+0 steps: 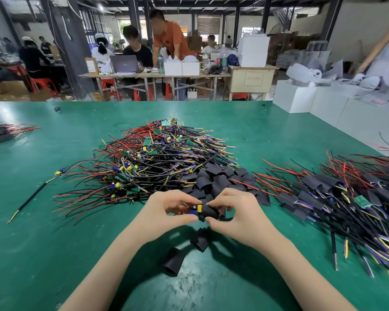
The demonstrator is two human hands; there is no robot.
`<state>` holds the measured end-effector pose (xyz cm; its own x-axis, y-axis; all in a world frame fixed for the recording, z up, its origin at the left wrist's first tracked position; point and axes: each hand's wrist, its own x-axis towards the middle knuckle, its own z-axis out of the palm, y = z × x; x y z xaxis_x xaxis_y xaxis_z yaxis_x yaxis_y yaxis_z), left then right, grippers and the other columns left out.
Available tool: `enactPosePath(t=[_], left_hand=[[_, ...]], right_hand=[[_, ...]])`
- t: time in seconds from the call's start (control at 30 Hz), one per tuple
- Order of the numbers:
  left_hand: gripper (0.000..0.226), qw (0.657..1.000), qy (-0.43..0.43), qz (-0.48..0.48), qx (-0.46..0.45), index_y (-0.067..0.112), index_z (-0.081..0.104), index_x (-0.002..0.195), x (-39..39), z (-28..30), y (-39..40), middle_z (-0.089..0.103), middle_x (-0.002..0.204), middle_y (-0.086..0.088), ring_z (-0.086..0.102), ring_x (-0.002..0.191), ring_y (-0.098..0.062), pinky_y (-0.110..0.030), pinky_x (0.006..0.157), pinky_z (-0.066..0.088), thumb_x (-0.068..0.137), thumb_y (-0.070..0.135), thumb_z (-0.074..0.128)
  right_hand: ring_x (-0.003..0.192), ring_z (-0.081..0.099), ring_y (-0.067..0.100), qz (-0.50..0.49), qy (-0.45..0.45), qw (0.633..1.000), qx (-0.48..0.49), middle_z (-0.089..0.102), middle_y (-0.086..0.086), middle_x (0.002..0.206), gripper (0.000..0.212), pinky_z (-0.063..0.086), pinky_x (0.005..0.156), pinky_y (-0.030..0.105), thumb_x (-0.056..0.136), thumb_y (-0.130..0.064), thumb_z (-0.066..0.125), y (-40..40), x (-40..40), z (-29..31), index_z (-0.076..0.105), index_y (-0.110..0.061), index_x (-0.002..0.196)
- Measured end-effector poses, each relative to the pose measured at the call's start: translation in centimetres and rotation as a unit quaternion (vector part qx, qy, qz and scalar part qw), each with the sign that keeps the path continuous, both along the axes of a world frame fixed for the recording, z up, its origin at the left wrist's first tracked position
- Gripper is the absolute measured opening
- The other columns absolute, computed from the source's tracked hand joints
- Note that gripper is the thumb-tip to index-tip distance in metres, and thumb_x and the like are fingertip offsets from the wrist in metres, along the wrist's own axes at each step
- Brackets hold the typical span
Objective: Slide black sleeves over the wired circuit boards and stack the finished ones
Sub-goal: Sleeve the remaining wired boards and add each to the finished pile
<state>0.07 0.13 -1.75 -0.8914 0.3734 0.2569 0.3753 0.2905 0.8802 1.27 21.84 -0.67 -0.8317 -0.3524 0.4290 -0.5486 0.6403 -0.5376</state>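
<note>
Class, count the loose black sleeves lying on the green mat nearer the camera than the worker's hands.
2: one sleeve lies between the forearms, the other just beyond it, below the hands. More may be hidden under the arms.

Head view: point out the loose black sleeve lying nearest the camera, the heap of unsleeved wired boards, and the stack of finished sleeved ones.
Loose black sleeve (173,261), head view, mid-body.
Heap of unsleeved wired boards (160,151), head view, centre.
Stack of finished sleeved boards (337,194), head view, middle.

Head-worn, forward-down over green table (54,221)
</note>
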Motion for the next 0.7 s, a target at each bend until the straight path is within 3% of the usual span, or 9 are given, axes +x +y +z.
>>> enactPosePath(t=[0.17, 0.33, 0.5, 0.7], left_hand=[[0.026, 1.000, 0.002, 0.016, 0.010, 0.020, 0.071, 0.096, -0.12, 0.04, 0.15, 0.073, 0.097, -0.002, 0.070, 0.087, -0.018, -0.025, 0.082, 0.054, 0.076, 0.009, 0.082], [0.028, 0.999, -0.008, -0.019, 0.031, 0.017, 0.071, 0.095, -0.02, 0.10, 0.21, 0.072, 0.094, -0.007, 0.068, 0.084, -0.016, -0.024, 0.080, 0.053, 0.077, -0.005, 0.076], [0.025, 1.000, -0.012, 0.008, 0.026, 0.024, 0.072, 0.093, -0.05, -0.07, 0.35, 0.073, 0.095, -0.006, 0.068, 0.090, -0.024, -0.029, 0.083, 0.054, 0.077, 0.007, 0.081], [0.021, 0.999, -0.021, 0.024, 0.019, 0.026, 0.074, 0.087, -0.12, -0.10, 0.33, 0.075, 0.085, -0.003, 0.069, 0.074, -0.014, -0.025, 0.073, 0.056, 0.075, 0.012, 0.083]], right_hand=[[0.065, 0.052, 0.000, 0.007, 0.014, 1.000, -0.005, 0.060, -0.007, 0.080, 0.023, 0.040, 0.066, 0.011, 0.069, -0.026, 0.076, -0.04, 0.06, -0.18, 0.076, -0.021, 0.091], [0.065, 0.054, 0.002, 0.028, 0.020, 0.999, 0.010, 0.060, -0.006, 0.082, 0.023, 0.047, 0.067, 0.020, 0.074, -0.024, 0.076, 0.03, 0.11, -0.21, 0.076, -0.016, 0.095], [0.072, 0.054, 0.004, 0.020, 0.012, 0.999, 0.040, 0.058, -0.011, 0.088, 0.039, 0.042, 0.071, 0.017, 0.070, -0.036, 0.082, 0.43, -0.02, -0.12, 0.074, -0.020, 0.105], [0.068, 0.048, -0.001, 0.017, 0.027, 0.999, 0.025, 0.057, -0.012, 0.086, 0.032, 0.040, 0.070, 0.013, 0.070, -0.024, 0.079, 0.15, 0.16, -0.18, 0.075, -0.018, 0.102]])
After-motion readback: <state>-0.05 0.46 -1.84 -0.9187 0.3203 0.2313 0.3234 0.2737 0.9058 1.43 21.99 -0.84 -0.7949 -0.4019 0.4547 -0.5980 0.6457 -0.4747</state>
